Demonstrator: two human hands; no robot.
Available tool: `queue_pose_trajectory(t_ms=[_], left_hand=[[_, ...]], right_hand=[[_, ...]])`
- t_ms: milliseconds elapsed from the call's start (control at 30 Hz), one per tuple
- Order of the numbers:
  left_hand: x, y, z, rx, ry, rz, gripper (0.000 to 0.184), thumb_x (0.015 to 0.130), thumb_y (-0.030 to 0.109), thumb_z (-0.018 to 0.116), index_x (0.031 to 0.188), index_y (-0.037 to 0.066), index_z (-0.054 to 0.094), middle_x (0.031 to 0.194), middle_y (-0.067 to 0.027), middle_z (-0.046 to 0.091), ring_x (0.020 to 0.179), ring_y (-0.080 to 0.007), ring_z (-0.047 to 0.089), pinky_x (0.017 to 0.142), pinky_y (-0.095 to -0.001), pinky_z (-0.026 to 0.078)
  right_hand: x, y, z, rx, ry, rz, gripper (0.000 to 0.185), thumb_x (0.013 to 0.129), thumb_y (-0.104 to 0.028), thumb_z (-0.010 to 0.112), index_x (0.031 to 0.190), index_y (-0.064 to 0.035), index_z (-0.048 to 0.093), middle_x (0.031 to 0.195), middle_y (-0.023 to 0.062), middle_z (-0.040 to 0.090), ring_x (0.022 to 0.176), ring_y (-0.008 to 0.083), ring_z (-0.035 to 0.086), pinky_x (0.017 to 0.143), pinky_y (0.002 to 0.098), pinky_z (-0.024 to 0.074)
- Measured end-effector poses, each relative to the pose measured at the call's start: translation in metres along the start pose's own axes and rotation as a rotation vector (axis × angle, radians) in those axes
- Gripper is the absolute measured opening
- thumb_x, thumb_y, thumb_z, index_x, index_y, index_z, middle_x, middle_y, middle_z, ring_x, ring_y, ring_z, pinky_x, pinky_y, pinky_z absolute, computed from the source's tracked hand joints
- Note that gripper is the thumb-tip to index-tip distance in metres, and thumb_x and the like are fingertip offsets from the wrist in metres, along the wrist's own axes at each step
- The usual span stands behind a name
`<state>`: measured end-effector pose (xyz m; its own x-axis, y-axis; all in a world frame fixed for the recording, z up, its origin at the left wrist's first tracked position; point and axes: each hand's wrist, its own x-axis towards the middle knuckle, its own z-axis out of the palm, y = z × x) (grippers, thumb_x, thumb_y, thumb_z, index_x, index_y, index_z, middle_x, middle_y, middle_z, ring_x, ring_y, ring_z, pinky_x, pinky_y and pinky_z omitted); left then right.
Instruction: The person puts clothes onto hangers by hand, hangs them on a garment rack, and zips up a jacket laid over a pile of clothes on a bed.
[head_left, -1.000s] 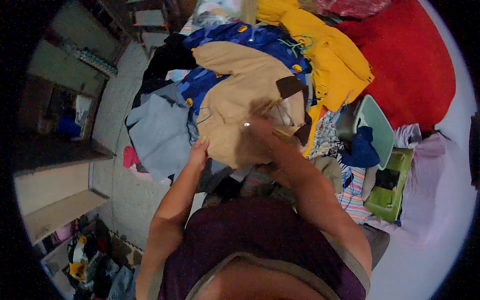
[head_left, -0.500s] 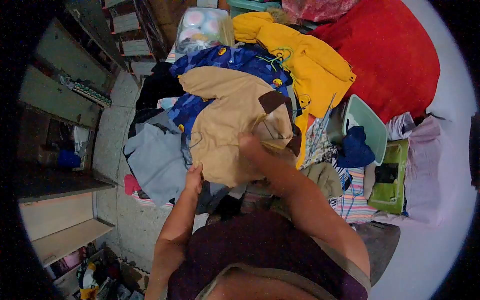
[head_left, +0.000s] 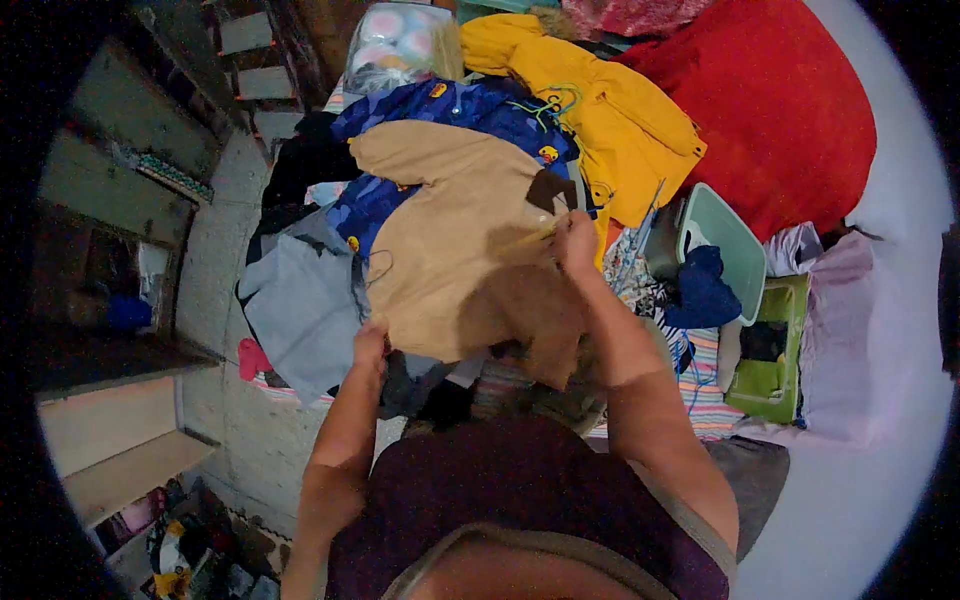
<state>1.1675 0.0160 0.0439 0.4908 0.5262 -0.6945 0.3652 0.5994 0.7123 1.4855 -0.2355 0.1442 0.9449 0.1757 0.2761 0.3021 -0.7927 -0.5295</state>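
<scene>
We judge the tan brown-collared jacket (head_left: 450,215), spread at mid-view, soft, limp and fairly light, best held by its edges, our left hand (head_left: 370,345) pinching its 7 o'clock edge, our right hand (head_left: 574,243) with fingers clamped on its front near 2 o'clock.

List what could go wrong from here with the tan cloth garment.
If the left hand and right hand tug the tan cloth garment with a dark brown patch, it might drag the blue patterned garment beneath it. The thin, dark, curved strand at its edge could snag. The light grey cloth beside it, near the pale floor, might slip off.
</scene>
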Motion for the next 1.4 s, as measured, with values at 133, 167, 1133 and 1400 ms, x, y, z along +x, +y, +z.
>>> queue_pose_trajectory(t_ms=[133,167,1133,1400], left_hand=[[-0.002,-0.001,0.023,0.029,-0.068,0.138,0.016,0.081,0.014,0.055,0.090,0.001,0.061,0.069,-0.0044,0.058,0.057,-0.0146,0.053,0.049,-0.0285,0.041],[-0.030,0.029,0.041,-0.008,0.016,0.102,0.016,0.081,0.015,0.056,0.090,0.001,0.060,0.068,-0.0039,0.058,0.056,-0.0144,0.052,0.049,-0.0295,0.041],[-0.016,0.096,-0.009,1.378,0.189,1.119,0.010,0.077,0.013,0.055,0.085,0.010,0.061,0.083,-0.0060,0.058,0.089,-0.0260,0.052,0.084,-0.0389,0.036],[-0.123,0.137,-0.073,0.971,0.318,1.241,0.012,0.079,0.010,0.057,0.088,0.003,0.058,0.084,-0.0117,0.059,0.081,-0.0307,0.055,0.073,-0.0363,0.044]], right_hand=[[0.015,0.029,-0.002,-0.033,0.087,-0.082,0.011,0.071,-0.012,0.057,0.075,-0.0016,0.057,0.077,0.0180,0.057,0.075,0.0350,0.054,0.068,0.0397,0.0417],[0.017,0.034,0.002,-0.008,0.107,-0.123,0.014,0.071,-0.013,0.060,0.077,-0.0002,0.057,0.079,0.0181,0.057,0.076,0.0341,0.054,0.070,0.0395,0.0412],[-0.015,0.009,-0.062,0.915,-0.378,0.370,0.013,0.082,-0.014,0.059,0.076,-0.0023,0.060,0.071,0.0026,0.060,0.061,0.0112,0.054,0.057,0.0245,0.0421],[-0.021,-0.081,-0.093,0.928,-0.524,0.086,0.013,0.087,-0.013,0.053,0.088,-0.0003,0.053,0.070,0.0046,0.057,0.059,0.0100,0.053,0.055,0.0213,0.0443]])
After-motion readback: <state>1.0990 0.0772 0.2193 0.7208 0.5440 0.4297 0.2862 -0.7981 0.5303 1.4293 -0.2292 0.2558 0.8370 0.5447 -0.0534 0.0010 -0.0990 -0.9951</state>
